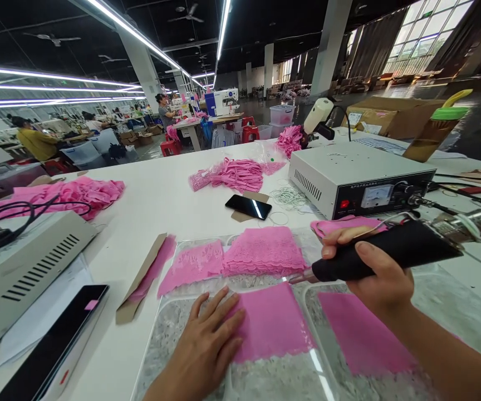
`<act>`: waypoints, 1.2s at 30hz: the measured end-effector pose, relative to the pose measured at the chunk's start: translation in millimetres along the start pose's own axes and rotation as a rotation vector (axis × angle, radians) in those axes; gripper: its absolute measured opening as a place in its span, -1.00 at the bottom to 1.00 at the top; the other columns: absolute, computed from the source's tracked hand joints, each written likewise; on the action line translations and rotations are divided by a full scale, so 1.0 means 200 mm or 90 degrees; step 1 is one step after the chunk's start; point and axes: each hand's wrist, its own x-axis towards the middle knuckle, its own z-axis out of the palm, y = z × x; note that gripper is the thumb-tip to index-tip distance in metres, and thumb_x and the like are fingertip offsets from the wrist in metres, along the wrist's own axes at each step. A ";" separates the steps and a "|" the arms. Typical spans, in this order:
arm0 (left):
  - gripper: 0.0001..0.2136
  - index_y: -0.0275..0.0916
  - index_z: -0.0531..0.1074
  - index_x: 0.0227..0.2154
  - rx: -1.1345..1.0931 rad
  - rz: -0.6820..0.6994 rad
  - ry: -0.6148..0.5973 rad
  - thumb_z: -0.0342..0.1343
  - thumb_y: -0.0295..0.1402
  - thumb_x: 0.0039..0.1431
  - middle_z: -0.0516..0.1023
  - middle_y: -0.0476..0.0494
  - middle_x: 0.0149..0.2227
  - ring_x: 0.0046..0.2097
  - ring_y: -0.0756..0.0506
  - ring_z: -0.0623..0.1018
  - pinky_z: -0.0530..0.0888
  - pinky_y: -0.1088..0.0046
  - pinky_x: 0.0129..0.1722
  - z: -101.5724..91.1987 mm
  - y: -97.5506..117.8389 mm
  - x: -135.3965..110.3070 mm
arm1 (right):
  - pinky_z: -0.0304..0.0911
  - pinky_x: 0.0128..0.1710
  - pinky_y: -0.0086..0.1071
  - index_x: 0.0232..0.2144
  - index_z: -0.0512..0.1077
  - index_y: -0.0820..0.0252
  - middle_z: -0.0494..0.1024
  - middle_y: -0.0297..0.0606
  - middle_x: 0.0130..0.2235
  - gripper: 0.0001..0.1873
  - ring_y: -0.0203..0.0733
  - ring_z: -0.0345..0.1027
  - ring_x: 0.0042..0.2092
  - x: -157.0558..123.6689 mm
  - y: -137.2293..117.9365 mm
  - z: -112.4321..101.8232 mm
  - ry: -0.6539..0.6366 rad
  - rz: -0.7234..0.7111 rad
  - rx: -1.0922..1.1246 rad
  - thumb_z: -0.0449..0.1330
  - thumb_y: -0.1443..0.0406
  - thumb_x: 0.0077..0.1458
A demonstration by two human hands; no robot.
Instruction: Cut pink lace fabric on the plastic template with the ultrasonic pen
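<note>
My left hand (213, 340) lies flat, fingers stretched, over the left edge of a pink fabric piece (271, 320) with a scalloped lower edge. My right hand (382, 273) is wrapped round a black-handled ultrasonic tool (391, 250). Its metal tip (303, 277) is at the fabric's upper right corner; whether it touches cannot be made out. Behind the piece sits a stack of pink lace (263, 253), with a flatter lace piece (194, 264) to its left. Another pink panel (366, 328) lies under my right forearm. All rest on a clear-covered grey board (282, 379).
A grey power unit (349, 167) with a dial stands at the back right, cabled to the tool. A phone (249, 206), pink strips (236, 175) and tangled thread (288, 196) lie behind the lace. A second vented box (35, 267) stands left; a lidded cup (436, 131) is far right.
</note>
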 end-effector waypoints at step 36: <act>-0.73 -0.22 0.44 -0.03 -0.029 0.127 0.048 0.00 -0.32 0.26 0.43 -0.10 0.11 0.28 -0.16 0.21 -0.11 0.18 0.32 -0.08 0.14 0.07 | 0.36 -0.51 -0.32 -0.46 0.50 0.16 0.47 -0.25 -0.43 -0.87 -0.22 0.35 -0.50 -0.04 -0.04 -0.05 -0.012 0.076 0.081 0.27 0.21 -0.03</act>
